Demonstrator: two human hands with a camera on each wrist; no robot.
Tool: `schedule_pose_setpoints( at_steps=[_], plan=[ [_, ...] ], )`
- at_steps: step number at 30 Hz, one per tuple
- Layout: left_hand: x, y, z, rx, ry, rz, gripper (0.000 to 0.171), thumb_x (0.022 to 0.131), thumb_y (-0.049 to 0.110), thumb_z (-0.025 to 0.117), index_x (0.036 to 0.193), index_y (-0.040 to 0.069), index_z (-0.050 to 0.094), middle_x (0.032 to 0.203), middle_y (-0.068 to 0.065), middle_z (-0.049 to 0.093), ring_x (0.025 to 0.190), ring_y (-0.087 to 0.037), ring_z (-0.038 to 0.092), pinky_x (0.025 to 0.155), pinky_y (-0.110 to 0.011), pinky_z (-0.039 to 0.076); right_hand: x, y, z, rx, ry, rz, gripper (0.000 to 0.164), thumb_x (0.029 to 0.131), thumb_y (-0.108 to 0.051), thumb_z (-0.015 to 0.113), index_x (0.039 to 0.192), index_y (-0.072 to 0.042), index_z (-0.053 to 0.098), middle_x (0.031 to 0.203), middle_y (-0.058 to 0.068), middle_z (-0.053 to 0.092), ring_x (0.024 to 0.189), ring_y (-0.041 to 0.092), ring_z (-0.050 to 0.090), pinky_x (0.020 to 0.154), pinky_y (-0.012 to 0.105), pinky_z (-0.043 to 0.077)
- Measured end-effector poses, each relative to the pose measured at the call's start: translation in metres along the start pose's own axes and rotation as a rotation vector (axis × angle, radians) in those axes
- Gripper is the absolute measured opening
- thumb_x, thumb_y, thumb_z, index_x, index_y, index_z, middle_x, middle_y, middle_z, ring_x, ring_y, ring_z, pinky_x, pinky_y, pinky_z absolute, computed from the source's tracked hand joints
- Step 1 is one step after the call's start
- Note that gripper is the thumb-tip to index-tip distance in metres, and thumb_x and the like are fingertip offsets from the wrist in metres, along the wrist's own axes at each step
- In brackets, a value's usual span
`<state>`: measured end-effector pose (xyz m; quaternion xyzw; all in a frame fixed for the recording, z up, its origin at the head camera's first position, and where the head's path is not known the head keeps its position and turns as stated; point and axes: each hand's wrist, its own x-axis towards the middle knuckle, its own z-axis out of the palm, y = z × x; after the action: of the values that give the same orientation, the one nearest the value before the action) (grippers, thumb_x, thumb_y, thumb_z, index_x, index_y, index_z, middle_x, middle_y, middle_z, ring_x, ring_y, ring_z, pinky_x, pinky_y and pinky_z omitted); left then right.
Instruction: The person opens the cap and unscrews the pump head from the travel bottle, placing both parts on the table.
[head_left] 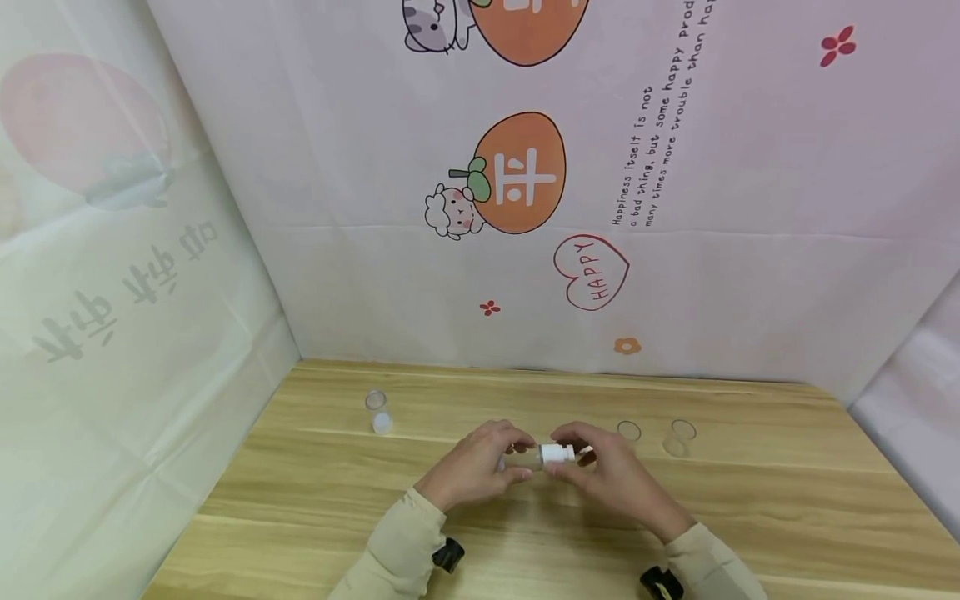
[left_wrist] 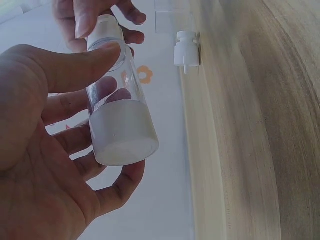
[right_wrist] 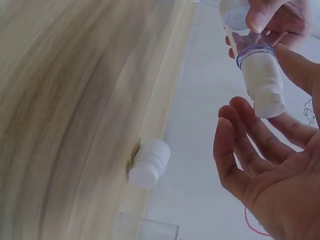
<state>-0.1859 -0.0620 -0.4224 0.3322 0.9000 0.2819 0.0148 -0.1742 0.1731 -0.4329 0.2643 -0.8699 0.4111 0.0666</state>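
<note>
A clear pump bottle [left_wrist: 120, 120] with a whitish base lies tilted between both hands. My left hand [head_left: 480, 462] holds its clear body, thumb along one side and fingers around the other. At the bottle's other end sits a white pump head [right_wrist: 261, 77], with a bluish clear collar where it meets the body. My right hand [head_left: 603, 467] pinches this pump head between thumb and fingers; its other fingers spread loosely beneath in the right wrist view.
Another white pump head [right_wrist: 150, 164] stands on the wooden table [head_left: 300, 500] at the left, beside a clear cap [head_left: 376, 400]. To the right are a third white pump head [left_wrist: 186, 50] and clear round pieces [head_left: 678, 442]. A printed cloth [head_left: 375, 250] rises behind the table.
</note>
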Motion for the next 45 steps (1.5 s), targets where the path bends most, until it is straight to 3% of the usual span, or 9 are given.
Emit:
schedule_pose_setpoints(
  at_steps=[7, 13, 18, 23, 35, 45],
  plan=[
    [-0.0009, 0.0010, 0.0011, 0.036, 0.027, 0.029, 0.034, 0.094, 0.024, 0.075, 0.125, 0.011, 0.068, 0.114, 0.004, 0.066, 0.104, -0.011, 0.059, 0.092, -0.027, 0.050, 0.0020, -0.0026, -0.0037, 0.091, -0.043, 0.172, 0.032, 0.097, -0.035, 0.071, 0.109, -0.006, 0.071, 0.091, -0.002, 0.069, 0.081, 0.014, 0.064, 0.071, 0.028, 0.056],
    [-0.0004, 0.0015, 0.0013, 0.048, 0.044, 0.047, 0.034, 0.093, 0.024, 0.076, 0.124, 0.011, 0.069, 0.113, 0.004, 0.066, 0.103, -0.010, 0.059, 0.090, -0.027, 0.050, 0.0037, -0.0029, -0.0060, 0.156, -0.109, 0.212, 0.033, 0.102, -0.033, 0.063, 0.110, -0.002, 0.071, 0.088, 0.005, 0.070, 0.078, 0.024, 0.066, 0.066, 0.029, 0.055],
    [0.0009, 0.0004, 0.0016, 0.054, 0.048, 0.057, 0.034, 0.093, 0.024, 0.077, 0.123, 0.011, 0.069, 0.113, 0.004, 0.066, 0.102, -0.008, 0.058, 0.089, -0.026, 0.050, 0.0047, -0.0005, -0.0056, 0.170, -0.126, 0.184, 0.031, 0.103, -0.030, 0.061, 0.110, -0.002, 0.071, 0.089, 0.001, 0.070, 0.079, 0.024, 0.067, 0.066, 0.032, 0.057],
    [0.0014, 0.0011, 0.0004, 0.049, 0.046, 0.059, 0.034, 0.093, 0.024, 0.077, 0.123, 0.011, 0.069, 0.114, 0.002, 0.066, 0.103, -0.010, 0.058, 0.090, -0.028, 0.050, 0.0048, -0.0005, -0.0054, 0.170, -0.119, 0.172, 0.028, 0.103, -0.029, 0.062, 0.109, -0.003, 0.071, 0.090, 0.000, 0.069, 0.079, 0.025, 0.066, 0.066, 0.028, 0.054],
    [0.0007, 0.0016, -0.0012, -0.001, 0.031, 0.036, 0.037, 0.093, 0.024, 0.077, 0.126, 0.011, 0.068, 0.115, 0.003, 0.067, 0.103, -0.009, 0.058, 0.092, -0.029, 0.049, 0.0023, -0.0029, -0.0043, 0.203, -0.073, 0.112, 0.025, 0.095, -0.027, 0.073, 0.112, -0.007, 0.071, 0.099, 0.000, 0.070, 0.085, 0.016, 0.065, 0.074, 0.031, 0.058],
    [0.0018, -0.0034, -0.0017, -0.104, 0.005, 0.055, 0.033, 0.093, 0.019, 0.077, 0.123, 0.008, 0.069, 0.114, -0.003, 0.068, 0.101, -0.019, 0.063, 0.088, -0.025, 0.050, -0.0003, -0.0008, -0.0016, 0.072, 0.021, -0.141, 0.028, 0.084, -0.005, 0.082, 0.109, -0.013, 0.071, 0.104, -0.004, 0.069, 0.085, 0.011, 0.064, 0.072, 0.030, 0.058]
  ],
)
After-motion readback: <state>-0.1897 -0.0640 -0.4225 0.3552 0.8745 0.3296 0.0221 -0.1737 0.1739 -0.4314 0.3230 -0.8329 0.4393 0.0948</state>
